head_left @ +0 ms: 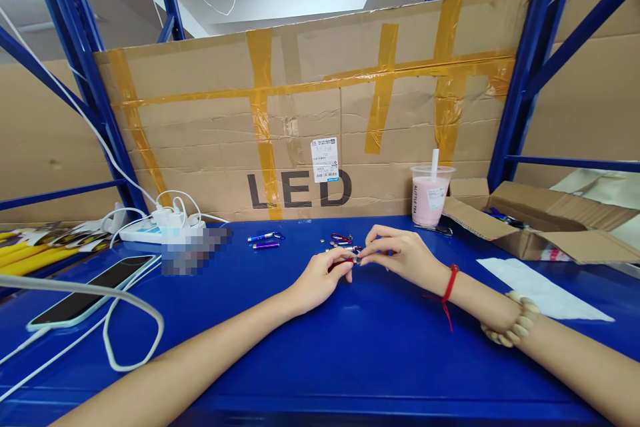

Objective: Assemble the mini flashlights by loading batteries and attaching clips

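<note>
My left hand (323,280) and my right hand (400,252) meet over the middle of the blue table. Both are closed, with the fingertips pinching a small red and silver metal piece (356,259). Fingers cover most of it, and it looks like part of a mini flashlight. Just behind lie a red carabiner clip (342,237) and some tiny loose parts (323,241). Farther left, a blue mini flashlight (262,237) with a clip rests beside a purple one (266,245).
A pink drink cup (429,199) with a straw stands at the back right. Beyond it is an open cardboard box (520,243), with white paper (545,290) in front. Leftward are a phone (95,290), looping white cables (133,303) and a power strip (145,230).
</note>
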`<state>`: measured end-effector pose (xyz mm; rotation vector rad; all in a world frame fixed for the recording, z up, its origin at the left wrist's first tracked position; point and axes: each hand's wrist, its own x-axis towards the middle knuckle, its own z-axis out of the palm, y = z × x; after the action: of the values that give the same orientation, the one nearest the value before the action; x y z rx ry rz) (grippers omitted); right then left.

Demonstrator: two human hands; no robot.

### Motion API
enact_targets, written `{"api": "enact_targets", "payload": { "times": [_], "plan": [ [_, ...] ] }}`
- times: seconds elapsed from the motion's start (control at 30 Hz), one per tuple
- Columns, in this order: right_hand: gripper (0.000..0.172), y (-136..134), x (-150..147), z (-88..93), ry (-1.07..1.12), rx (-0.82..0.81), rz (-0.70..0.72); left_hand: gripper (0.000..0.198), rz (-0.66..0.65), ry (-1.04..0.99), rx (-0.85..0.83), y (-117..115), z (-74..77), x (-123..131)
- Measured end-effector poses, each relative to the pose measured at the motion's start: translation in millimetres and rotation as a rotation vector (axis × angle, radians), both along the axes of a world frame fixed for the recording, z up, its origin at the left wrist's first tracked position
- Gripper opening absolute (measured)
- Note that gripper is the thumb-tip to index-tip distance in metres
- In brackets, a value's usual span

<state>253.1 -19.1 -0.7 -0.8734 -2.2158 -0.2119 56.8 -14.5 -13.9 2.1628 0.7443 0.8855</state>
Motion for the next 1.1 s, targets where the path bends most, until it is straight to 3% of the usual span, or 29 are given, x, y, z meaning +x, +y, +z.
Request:
{"api": "enact_targets", "payload": {
  "times": [0.43,0.8,1.1],
  "plan": [
    [0.013,-0.8,-5.0,-2.9,0.147,-0.273,-0.047,0.008,0.003,-0.036,-0.053,-2.0,-2.4,0.8],
    [0.027,-4.0,-10.4,-1.5,0.342,-0.625,0.057,0.007,0.064,-0.003,0.102,-7.3,-1.6,-1.0],
    [0.030,-5.6,-11.4,-0.8,0.370,-0.669,0.034,0.004,0.078,-0.063,0.060,-6.0,-1.4,-0.3]
  ]
}}
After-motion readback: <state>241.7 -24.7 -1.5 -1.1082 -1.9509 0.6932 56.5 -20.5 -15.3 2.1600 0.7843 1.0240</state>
